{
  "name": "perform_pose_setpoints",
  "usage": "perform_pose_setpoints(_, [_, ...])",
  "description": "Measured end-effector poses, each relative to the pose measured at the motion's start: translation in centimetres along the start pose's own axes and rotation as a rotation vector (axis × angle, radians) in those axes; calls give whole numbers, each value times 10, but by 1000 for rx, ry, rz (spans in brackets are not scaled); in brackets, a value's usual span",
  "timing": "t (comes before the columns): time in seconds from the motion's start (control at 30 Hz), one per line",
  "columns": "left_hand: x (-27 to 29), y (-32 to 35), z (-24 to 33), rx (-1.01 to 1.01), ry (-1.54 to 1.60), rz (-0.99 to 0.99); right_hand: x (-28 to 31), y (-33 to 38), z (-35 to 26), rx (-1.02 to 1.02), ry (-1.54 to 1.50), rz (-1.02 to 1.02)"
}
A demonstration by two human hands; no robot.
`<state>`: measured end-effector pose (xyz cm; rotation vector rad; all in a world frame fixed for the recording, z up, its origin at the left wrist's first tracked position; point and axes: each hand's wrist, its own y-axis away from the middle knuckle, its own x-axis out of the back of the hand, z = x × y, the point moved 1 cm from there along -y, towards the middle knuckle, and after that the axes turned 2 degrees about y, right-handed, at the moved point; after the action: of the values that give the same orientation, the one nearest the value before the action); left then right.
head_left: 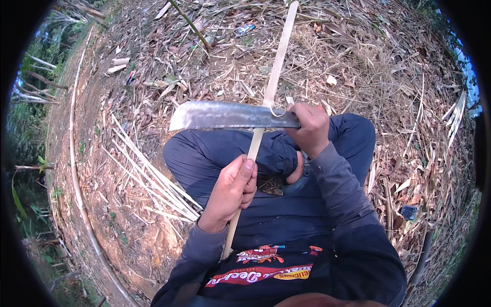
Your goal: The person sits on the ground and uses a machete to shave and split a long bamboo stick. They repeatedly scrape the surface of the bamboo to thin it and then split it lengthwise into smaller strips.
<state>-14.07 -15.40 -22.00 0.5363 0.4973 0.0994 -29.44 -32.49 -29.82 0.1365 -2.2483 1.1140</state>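
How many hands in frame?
2. Left hand: just left of picture centre, closed around the pale strip below the blade. Right hand: right of centre, closed on the handle end of the large knife. No others show.

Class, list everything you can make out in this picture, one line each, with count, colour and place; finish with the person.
Broad blade: one, grey, across the held strip
Held strip: one, pale, running from the top edge to the shirt
Loose strips: several, pale, ground at left
More strips: several, pale, far right
Long pole: one, brownish, left side
Stem: one, green, top
Wrapper: one, blue, top
Small item: one, dark blue, lower right, kind unclear
Dry litter: uncountable, brown, over the ground
Foliage: uncountable, green, left edge
Trousers: one pair, dark blue, centre
Shirt: one, dark with print, bottom
Left hand: one, bare, gripping the strip
Right hand: one, bare, gripping the blade's handle end
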Motion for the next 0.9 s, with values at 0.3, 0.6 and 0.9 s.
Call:
perform_pose_setpoints(0.3, [-1, -5, 4, 6, 32, 37, 11, -7, -37, 157, 32, -50])
perform_pose_setpoints(0.6, [15, -8, -2, 109, 32, -20, 1, 4, -7, 277, 180, -111])
perform_pose_setpoints(0.9, [39, 20, -22, 159, -77, -43, 20, -10, 131, -650, 183, 138])
